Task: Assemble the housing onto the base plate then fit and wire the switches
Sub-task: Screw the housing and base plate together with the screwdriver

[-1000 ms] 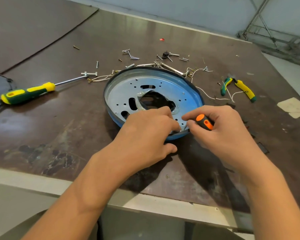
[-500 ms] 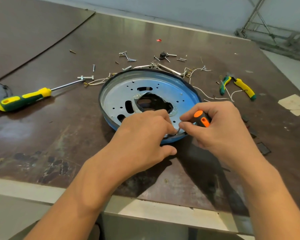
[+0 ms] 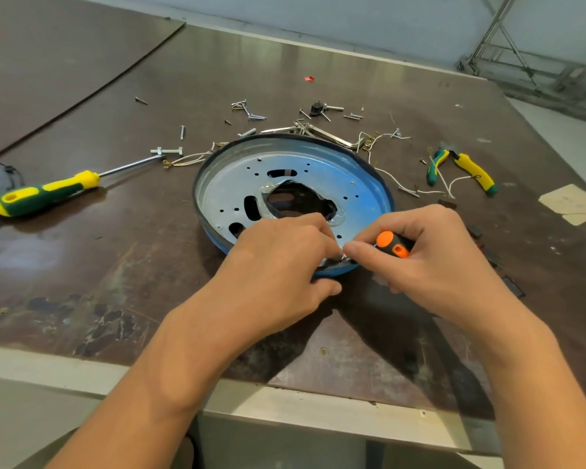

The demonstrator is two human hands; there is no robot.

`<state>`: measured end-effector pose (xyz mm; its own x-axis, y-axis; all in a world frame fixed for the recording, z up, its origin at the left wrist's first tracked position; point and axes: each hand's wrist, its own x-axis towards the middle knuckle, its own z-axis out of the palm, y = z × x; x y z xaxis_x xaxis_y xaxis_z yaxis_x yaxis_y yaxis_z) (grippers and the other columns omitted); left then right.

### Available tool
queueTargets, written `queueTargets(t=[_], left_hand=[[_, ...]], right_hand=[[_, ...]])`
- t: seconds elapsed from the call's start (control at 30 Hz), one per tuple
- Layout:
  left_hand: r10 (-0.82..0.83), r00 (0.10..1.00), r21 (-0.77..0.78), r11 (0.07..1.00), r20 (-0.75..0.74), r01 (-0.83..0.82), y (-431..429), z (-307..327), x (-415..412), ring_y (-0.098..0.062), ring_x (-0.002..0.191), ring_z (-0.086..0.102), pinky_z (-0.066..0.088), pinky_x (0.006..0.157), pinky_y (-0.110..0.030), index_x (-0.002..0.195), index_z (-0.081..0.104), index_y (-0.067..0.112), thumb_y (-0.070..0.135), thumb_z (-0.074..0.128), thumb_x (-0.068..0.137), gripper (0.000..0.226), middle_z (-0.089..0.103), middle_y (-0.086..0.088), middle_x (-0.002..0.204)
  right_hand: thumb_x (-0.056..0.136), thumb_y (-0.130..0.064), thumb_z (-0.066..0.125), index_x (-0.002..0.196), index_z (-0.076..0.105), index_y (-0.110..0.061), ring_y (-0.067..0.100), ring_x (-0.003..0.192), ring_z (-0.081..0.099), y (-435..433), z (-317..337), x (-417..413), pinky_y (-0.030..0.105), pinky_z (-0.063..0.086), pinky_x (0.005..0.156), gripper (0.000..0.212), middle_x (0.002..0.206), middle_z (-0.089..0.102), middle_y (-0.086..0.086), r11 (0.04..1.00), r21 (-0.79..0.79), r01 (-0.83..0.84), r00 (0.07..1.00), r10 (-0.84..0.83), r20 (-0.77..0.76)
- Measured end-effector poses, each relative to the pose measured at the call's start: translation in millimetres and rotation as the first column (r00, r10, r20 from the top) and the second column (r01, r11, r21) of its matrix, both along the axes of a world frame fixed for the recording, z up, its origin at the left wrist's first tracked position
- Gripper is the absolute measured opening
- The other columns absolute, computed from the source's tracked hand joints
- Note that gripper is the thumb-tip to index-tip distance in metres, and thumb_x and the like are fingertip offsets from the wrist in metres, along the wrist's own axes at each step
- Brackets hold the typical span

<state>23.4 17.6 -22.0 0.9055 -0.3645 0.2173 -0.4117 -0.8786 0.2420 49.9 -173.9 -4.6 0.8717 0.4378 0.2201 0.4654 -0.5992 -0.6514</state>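
Note:
A round metal base plate [image 3: 318,170] with a blue rim and a ragged dark hole in its middle lies flat on the brown table. My left hand [image 3: 281,262] grips its near rim, with the fingers over the edge and the thumb below it. My right hand [image 3: 430,262] is closed on a small screwdriver with an orange and black handle [image 3: 391,244]. Its tip meets the rim right beside my left fingertips, and the tip itself is mostly hidden. No switches or housing can be made out.
A yellow and green screwdriver [image 3: 44,192] lies at the left. Pliers with yellow and green handles [image 3: 467,169] lie at the right among white wires [image 3: 403,184]. Loose screws and bolts [image 3: 251,113] are scattered behind the plate. The table's near edge [image 3: 285,401] runs below my forearms.
My hands have stayed at the plate's near rim. The screwdriver handle has tilted slightly and my right fingertips have closed in on my left ones. The view has shifted a little.

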Motion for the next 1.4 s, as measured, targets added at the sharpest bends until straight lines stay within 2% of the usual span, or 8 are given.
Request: queueTargets(t=[0.13, 0.27, 0.57, 0.7, 0.8, 0.87, 1.07, 1.4], left_hand=[[0.005, 1.0, -0.01, 1.0, -0.015, -0.006, 0.8, -0.5, 1.0, -0.007, 0.104, 0.059, 0.054, 0.083, -0.033, 0.127, 0.062, 0.036, 0.055, 0.065, 0.085, 0.047, 0.056, 0.02, 0.124], [0.009, 1.0, -0.058, 0.998, -0.002, -0.009, 2.0, 0.2, -1.7, -0.01, 0.108, 0.06, 0.054, 0.086, -0.037, 0.134, 0.05, 0.044, 0.054, 0.068, 0.083, 0.055, 0.059, 0.018, 0.123], [-0.015, 0.996, -0.073, 0.997, -0.084, 0.008, 3.5, 3.4, -1.8, -0.005, 0.107, 0.058, 0.054, 0.086, -0.034, 0.127, 0.06, 0.045, 0.068, 0.059, 0.08, 0.053, 0.059, 0.021, 0.126], [0.001, 0.988, -0.105, 0.994, -0.156, -0.018, 1.8, 11.0, -2.9, -0.006, 0.101, 0.06, 0.052, 0.083, -0.037, 0.115, 0.07, 0.039, 0.078, 0.031, 0.079, 0.066, 0.063, 0.017, 0.116], [0.012, 0.986, -0.114, 0.993, -0.168, -0.032, -1.3, 15.3, -3.3, -0.009, 0.074, 0.055, 0.048, 0.067, -0.039, 0.075, 0.061, 0.028, 0.064, 0.018, 0.093, 0.059, 0.059, 0.008, 0.084], [0.027, 0.986, -0.055, 0.998, -0.166, -0.037, -4.9, 18.0, -0.1, -0.011, 0.066, 0.052, 0.043, 0.06, -0.037, 0.067, 0.049, 0.026, 0.056, 0.025, 0.1, 0.051, 0.054, 0.005, 0.074], [0.025, 0.961, -0.065, 0.997, -0.276, -0.045, -7.3, 25.1, 35.5, -0.006, 0.074, 0.059, 0.052, 0.068, -0.033, 0.075, 0.065, 0.035, 0.045, 0.066, 0.089, 0.017, 0.066, 0.011, 0.078], [-0.111, 0.919, -0.216, 0.976, -0.378, 0.029, -1.7, 12.3, 36.9, -0.001, 0.06, 0.055, 0.039, 0.055, -0.015, 0.08, 0.069, 0.03, 0.041, 0.064, 0.092, 0.017, 0.063, 0.012, 0.067]], right_hand=[[0.09, -0.036, 0.07, 0.08, 0.075, -0.024, 0.009, 0.052, 0.054, -5.4, 1.7, -0.1, 0.018, 0.041, 0.049, 0.016, 0.065, 0.066, -0.003, 0.976, 0.209, 0.054, 0.997, -0.064, 0.044], [0.095, -0.04, 0.065, 0.068, 0.06, -0.011, 0.022, 0.04, 0.04, -7.5, 13.1, -2.2, 0.024, 0.032, 0.043, 0.04, 0.05, 0.051, 0.004, 0.845, 0.521, 0.125, 0.975, -0.202, 0.094], [0.097, -0.016, 0.046, 0.084, 0.051, -0.013, 0.022, 0.063, 0.045, 9.2, 30.1, -5.7, 0.031, 0.038, 0.056, 0.014, 0.07, 0.047, 0.005, 0.468, 0.882, 0.043, 0.991, 0.09, -0.096], [0.095, -0.011, 0.056, 0.08, 0.055, -0.018, 0.025, 0.055, 0.043, 7.0, 18.7, -0.7, 0.034, 0.036, 0.05, 0.016, 0.063, 0.045, 0.015, 0.729, 0.675, 0.11, 0.993, -0.114, -0.039], [0.09, -0.018, 0.066, 0.082, 0.059, -0.022, 0.01, 0.056, 0.045, 4.6, -0.9, 10.8, 0.023, 0.038, 0.056, 0.011, 0.064, 0.053, -0.003, 0.961, 0.2, 0.192, 0.976, -0.207, 0.06], [0.088, -0.024, 0.069, 0.088, 0.058, -0.027, 0.006, 0.063, 0.051, 5.4, -8.1, 13.3, 0.01, 0.037, 0.058, 0.011, 0.071, 0.056, -0.006, 0.97, -0.075, 0.232, 0.97, -0.225, 0.088], [0.09, -0.022, 0.067, 0.094, 0.057, -0.025, 0.007, 0.076, 0.056, 8.5, -13.8, 11.4, 0.017, 0.043, 0.065, 0.011, 0.082, 0.055, -0.01, 0.965, -0.069, 0.251, 0.965, -0.245, 0.095], [0.093, -0.022, 0.063, 0.096, 0.056, -0.022, 0.007, 0.077, 0.054, 7.4, -22.0, 8.8, 0.02, 0.043, 0.066, 0.009, 0.085, 0.052, -0.009, 0.973, -0.013, 0.231, 0.964, -0.228, 0.138]])
